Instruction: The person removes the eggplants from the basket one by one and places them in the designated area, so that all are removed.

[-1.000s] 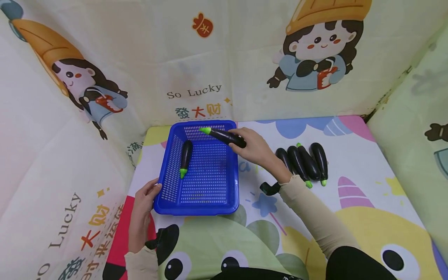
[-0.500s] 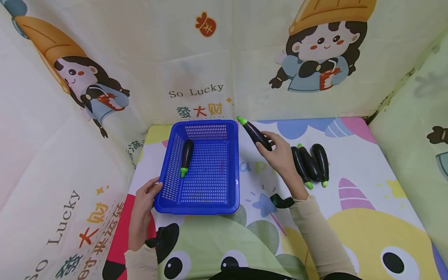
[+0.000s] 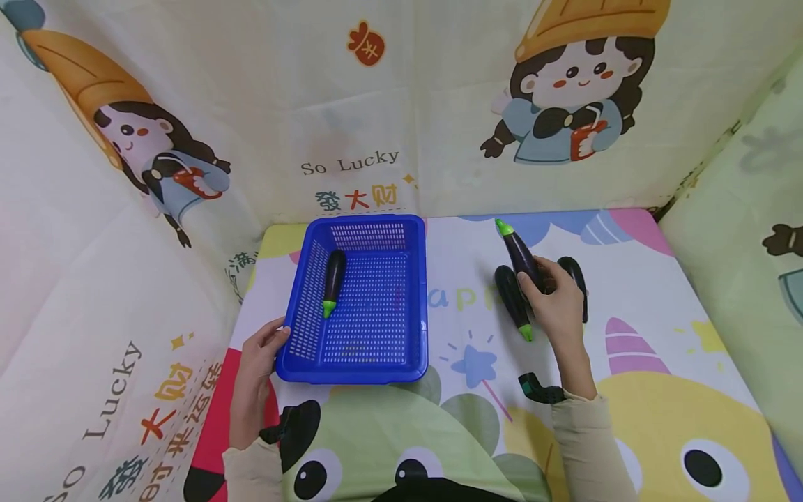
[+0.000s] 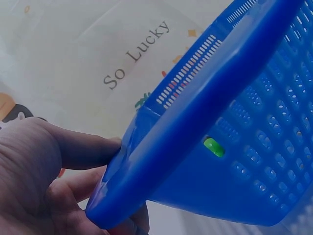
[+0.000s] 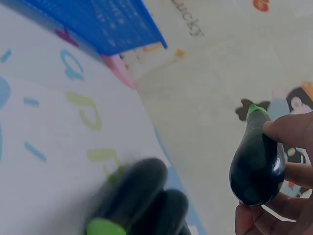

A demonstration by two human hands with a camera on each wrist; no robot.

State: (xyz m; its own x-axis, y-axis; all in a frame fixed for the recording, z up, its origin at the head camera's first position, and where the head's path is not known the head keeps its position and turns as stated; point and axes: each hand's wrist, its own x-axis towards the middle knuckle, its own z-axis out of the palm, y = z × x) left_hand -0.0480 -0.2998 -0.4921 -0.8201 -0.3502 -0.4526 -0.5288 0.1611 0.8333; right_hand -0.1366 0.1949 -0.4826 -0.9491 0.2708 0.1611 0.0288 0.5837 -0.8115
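Observation:
My left hand grips the left rim of a blue plastic basket; the left wrist view has the thumb on top and fingers under the rim. Inside the basket lies one dark eggplant with a green stem end. Over the table on the right, my right hand pinches another eggplant by its thick end, stem pointing away. Beneath and beside that hand are more eggplants: one to the left, and one to the right partly covered by the hand. Anything between these is hidden by the hand.
The table is covered with a cartoon-printed cloth. Printed fabric walls rise behind it and at both sides. The basket stands on the table's left part, apart from the eggplants on the right.
My right hand has carried the eggplant from over the basket's far right corner rightward, to above the other eggplants. The left hand and the basket have stayed put.

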